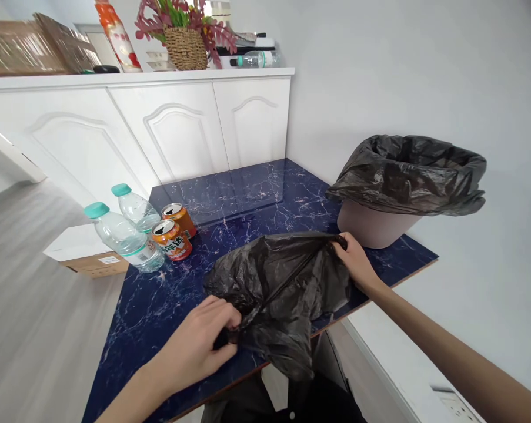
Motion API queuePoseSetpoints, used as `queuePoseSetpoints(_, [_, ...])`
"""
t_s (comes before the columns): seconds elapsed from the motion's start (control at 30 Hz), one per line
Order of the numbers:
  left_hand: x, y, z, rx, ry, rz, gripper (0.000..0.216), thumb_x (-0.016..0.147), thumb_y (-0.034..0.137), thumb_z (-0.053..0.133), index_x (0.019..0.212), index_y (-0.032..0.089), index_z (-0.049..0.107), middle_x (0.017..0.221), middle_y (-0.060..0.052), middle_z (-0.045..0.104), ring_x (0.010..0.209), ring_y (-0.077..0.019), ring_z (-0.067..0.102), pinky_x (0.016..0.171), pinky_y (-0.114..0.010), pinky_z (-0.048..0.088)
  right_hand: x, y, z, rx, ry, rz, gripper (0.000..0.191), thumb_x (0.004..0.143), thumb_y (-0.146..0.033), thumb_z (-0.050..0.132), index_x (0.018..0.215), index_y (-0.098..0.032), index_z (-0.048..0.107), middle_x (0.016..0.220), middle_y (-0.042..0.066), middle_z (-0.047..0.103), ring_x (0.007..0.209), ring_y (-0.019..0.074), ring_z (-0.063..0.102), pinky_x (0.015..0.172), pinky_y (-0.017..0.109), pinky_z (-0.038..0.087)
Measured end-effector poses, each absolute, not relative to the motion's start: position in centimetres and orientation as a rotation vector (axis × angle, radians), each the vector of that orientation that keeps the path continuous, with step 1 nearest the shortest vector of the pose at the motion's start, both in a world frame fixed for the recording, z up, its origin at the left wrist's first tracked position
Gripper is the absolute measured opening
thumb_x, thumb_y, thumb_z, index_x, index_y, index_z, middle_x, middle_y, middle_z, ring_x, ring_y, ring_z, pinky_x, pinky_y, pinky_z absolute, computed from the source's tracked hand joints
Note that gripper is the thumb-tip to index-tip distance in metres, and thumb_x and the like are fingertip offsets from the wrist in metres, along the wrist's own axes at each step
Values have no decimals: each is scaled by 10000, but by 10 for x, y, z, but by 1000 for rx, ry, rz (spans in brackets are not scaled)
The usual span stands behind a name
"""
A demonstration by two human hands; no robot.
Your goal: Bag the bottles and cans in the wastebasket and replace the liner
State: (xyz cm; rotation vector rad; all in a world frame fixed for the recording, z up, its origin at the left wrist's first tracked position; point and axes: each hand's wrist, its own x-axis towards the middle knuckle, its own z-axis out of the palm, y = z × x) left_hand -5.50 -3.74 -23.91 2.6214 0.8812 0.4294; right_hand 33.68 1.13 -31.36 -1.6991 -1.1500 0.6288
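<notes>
Left hand [203, 343] and right hand [356, 258], well apart, each pinch the crumpled black plastic bag [283, 288] on the blue marble-patterned table [230, 200].

Two teal-capped bottles [123, 237] [136, 208], two orange cans [172, 239] [179, 216], one loose black bag [283, 288], one lined bin [371, 226]

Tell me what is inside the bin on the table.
Only its black liner shows, folded over the rim of the bin. The liner's bunched folds and the camera angle hide the bottom, so contents cannot be seen.
</notes>
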Motion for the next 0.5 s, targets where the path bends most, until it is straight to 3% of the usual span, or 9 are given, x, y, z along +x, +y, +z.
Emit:
queuePoseSetpoints(0.13, [-93, -36, -232, 2568, 1013, 544, 215, 940, 145, 584, 1118, 263, 560, 954, -11, 704, 863, -197, 666, 815, -309, 520, 330, -8, -304, -1703, -1085, 839, 309, 901, -563, 559, 966, -260, 557, 674, -40, 556, 575, 188, 520, 488, 282, 387])
queuePoseSetpoints(0.2, [-110, -42, -230, 2522, 1049, 579, 328, 955, 188, 612, 1258, 289, 539, 945, -4, 718, 870, -202, 702, 860, -315, 552, 330, -17, -298, -1706, -1047, 962, 315, 897, -569, 591, 993, -271, 562, 596, -76, 478, 475, 170, 446, 415, 272, 312])
queuePoseSetpoints(0.27, [-125, -49, -228, 2484, 1068, 555, 470, 930, 212, 647, 1367, 309, 501, 904, 5, 719, 870, -214, 722, 899, -321, 574, 334, -25, -292, -1719, -1027, 1051, 339, 885, -578, 635, 1017, -272, 575, 612, -68, 510, 488, 177, 485, 410, 281, 347])
queuePoseSetpoints(0.33, [-139, -56, -224, 2466, 1078, 536, 536, 895, 256, 681, 1399, 317, 509, 951, -17, 736, 930, -236, 735, 933, -324, 590, 342, -33, -285, -1734, -1080, 1083, 383, 877, -589, 673, 1068, -263, 605, 769, 2, 670, 665, 224, 652, 525, 320, 509])
queuePoseSetpoints(0.4, [-147, -60, -217, 2439, 1102, 635, 438, 902, 331, 662, 1332, 325, 580, 1079, -50, 751, 1020, -261, 732, 942, -326, 603, 348, -42, -274, -1710, -1220, 1032, 487, 846, -606, 734, 1172, -259, 627, 1059, 91, 764, 984, 296, 740, 781, 401, 620])
queuePoseSetpoints(0.5, [-138, -59, -206, 2307, 1236, 857, 252, 1002, 382, 541, 1209, 330, 674, 1207, -43, 753, 1116, -278, 712, 975, -359, 606, 342, -58, -249, -1620, -1435, 770, 676, 832, -636, 773, 1378, -286, 582, 1387, 149, 692, 1272, 370, 674, 1030, 523, 589])
